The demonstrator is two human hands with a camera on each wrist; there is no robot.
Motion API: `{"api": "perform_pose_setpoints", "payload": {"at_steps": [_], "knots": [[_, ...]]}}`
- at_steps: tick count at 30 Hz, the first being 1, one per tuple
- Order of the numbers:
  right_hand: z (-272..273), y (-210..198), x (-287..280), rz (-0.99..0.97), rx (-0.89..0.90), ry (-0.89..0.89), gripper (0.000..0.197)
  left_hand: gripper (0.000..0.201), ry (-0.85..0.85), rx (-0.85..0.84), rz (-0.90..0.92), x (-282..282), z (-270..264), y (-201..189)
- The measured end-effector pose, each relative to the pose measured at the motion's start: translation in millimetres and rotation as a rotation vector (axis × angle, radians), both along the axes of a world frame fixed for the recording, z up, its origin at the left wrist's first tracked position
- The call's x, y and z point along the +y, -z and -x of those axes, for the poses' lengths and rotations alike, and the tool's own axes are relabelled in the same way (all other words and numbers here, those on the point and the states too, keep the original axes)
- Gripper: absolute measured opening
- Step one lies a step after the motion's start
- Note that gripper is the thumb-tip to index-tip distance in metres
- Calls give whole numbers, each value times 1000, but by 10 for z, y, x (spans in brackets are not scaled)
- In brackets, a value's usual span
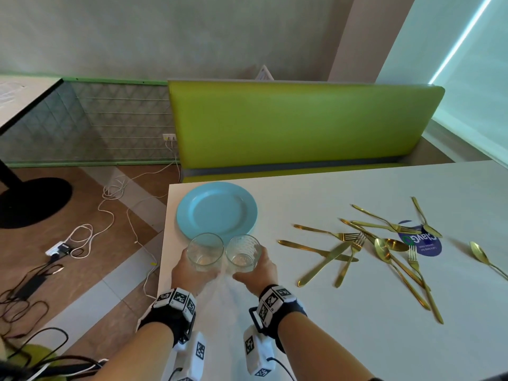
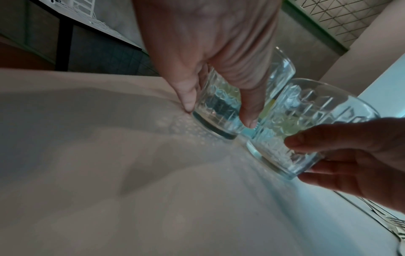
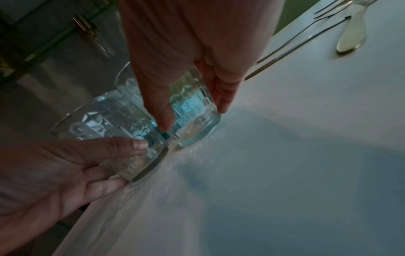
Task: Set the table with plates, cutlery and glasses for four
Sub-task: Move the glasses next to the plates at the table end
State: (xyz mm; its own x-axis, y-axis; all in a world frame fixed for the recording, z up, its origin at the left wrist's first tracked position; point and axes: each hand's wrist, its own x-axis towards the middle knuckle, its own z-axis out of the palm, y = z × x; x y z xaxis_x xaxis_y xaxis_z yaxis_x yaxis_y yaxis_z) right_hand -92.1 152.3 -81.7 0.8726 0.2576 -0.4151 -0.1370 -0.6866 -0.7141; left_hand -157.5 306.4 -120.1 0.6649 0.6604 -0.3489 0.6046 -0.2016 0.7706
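Note:
Two clear patterned glasses stand side by side near the white table's left edge, just in front of a light blue plate. My left hand grips the left glass around its side; in the left wrist view thumb and fingers curl round that glass, its base on the table. My right hand grips the right glass, seen close in the right wrist view as the right glass. The two glasses nearly touch. Gold cutlery lies scattered to the right.
A green bench runs along the table's far side. A round blue sticker lies under some cutlery, and a lone spoon sits far right. Cables and a power strip cover the floor to the left, beside another table.

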Motion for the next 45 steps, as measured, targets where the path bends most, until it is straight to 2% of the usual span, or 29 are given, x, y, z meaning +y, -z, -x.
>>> {"api": "perform_pose_setpoints", "payload": {"at_steps": [5, 10, 13, 17, 20, 23, 25, 27, 31, 33, 38, 42, 45], "knots": [[-45, -4, 58, -13, 36, -22, 90, 80, -10, 0, 21, 29, -57, 3], [-76, 26, 65, 46, 48, -55, 81, 114, 10, -70, 69, 33, -75, 46], [-78, 1, -6, 78, 48, -58, 77, 125, -28, -134, 8, -84, -15, -134], [-131, -80, -231, 134, 40, -43, 77, 143, -73, -311, -191, -262, 36, -359], [-241, -154, -517, 180, 33, -13, 71, 136, -93, -401, -250, -475, -68, -642], [-385, -293, -939, 198, 1, 47, 64, 115, -58, -454, -394, -701, -282, -899], [-504, -377, -1283, 197, -24, 121, 60, 103, -56, -427, -484, -864, -490, -1014], [-611, -453, -1643, 208, -32, 195, 55, 92, -42, -396, -500, -1080, -690, -1151], [-840, -521, -2359, 181, -39, 342, 59, 67, 125, -436, -502, -1593, -1100, -1377], [-1031, -517, -2894, 162, -46, 451, 57, 56, 256, -497, -460, -2056, -1402, -1458], [-1447, -466, -4208, 104, -23, 714, 58, 41, 482, -495, -252, -3216, -2102, -1537], [-1657, -476, -5243, 170, -25, 857, 55, 38, 693, -404, -154, -4238, -2644, -1455], [-1754, -494, -5885, 235, 1, 910, 55, 43, 835, -297, -98, -4971, -2914, -1357]]}}
